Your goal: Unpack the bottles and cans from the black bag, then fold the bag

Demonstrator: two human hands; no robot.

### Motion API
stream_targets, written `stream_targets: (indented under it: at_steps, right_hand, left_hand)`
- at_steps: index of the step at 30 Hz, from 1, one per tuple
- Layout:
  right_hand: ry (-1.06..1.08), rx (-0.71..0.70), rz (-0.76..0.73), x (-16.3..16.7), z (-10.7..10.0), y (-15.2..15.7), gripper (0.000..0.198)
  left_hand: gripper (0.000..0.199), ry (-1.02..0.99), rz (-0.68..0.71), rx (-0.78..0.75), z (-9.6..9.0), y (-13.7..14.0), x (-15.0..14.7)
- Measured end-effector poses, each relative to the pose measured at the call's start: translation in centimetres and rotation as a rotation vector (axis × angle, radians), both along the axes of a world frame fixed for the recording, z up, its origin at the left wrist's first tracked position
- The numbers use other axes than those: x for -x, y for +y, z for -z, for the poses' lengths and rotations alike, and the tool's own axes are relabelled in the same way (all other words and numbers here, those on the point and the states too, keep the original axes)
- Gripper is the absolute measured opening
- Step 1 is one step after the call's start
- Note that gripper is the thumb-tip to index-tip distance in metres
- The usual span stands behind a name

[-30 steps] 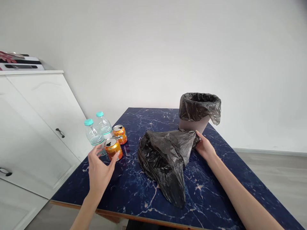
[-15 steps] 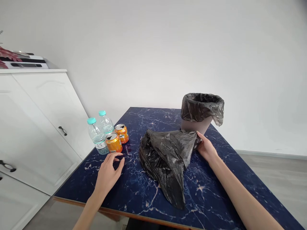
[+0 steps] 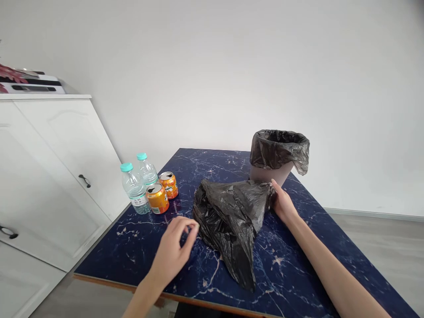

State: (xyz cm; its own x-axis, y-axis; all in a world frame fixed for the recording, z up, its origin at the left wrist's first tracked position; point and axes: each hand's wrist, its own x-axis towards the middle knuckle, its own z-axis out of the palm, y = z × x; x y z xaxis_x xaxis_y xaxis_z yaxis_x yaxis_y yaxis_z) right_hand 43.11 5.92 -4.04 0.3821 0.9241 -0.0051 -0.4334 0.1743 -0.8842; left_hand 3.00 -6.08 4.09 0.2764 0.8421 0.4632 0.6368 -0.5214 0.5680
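Note:
A crumpled black garbage bag lies on the dark blue marble-patterned table, its loose mouth facing left. My left hand has thumb and fingertips pinched together at the bag's left edge. On the far right corner of the bag, my right hand is closed, with its fingertips partly hidden by the plastic. Left of the bag stand two opened orange drink cans, both upright. Right behind the cans are two clear bottles with turquoise caps.
Behind my right hand stands a trash bin lined with a black bag folded over its rim. The table's front edge runs close to me. A white cabinet is on the left, and a pale wall rises behind.
My left hand has moved right, from in front of the cans to the bag's left edge, and its fingers have closed. My right hand stays at the bag's right corner.

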Motion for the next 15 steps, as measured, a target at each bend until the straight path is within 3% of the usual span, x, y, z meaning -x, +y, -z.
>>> stream_targets:
  at_steps: [4,7,8,12,15]
  right_hand:
    - [-0.203,-0.001,-0.023,0.5,-0.8,-0.9,0.038]
    - [-0.377,0.005,-0.003,1.0,-1.1,-1.4,0.033]
    - [-0.426,0.003,0.009,1.2,-1.1,-1.6,0.032]
    - [-0.576,-0.004,0.057,1.4,-1.7,-2.8,0.035]
    - [-0.681,-0.018,0.106,0.6,-3.3,-4.6,0.042]
  left_hand:
    - [0.036,0.197,0.267,0.131,-0.6,-1.7,-5.2]
    - [0.077,0.303,0.391,0.177,0.5,-2.7,-6.9]
    - [0.081,0.309,0.399,0.166,1.0,-3.0,-7.1]
    - [0.016,0.254,0.364,0.072,1.5,-3.5,-5.9]
    - [0.012,0.108,0.375,0.056,-0.3,-3.9,-3.6]
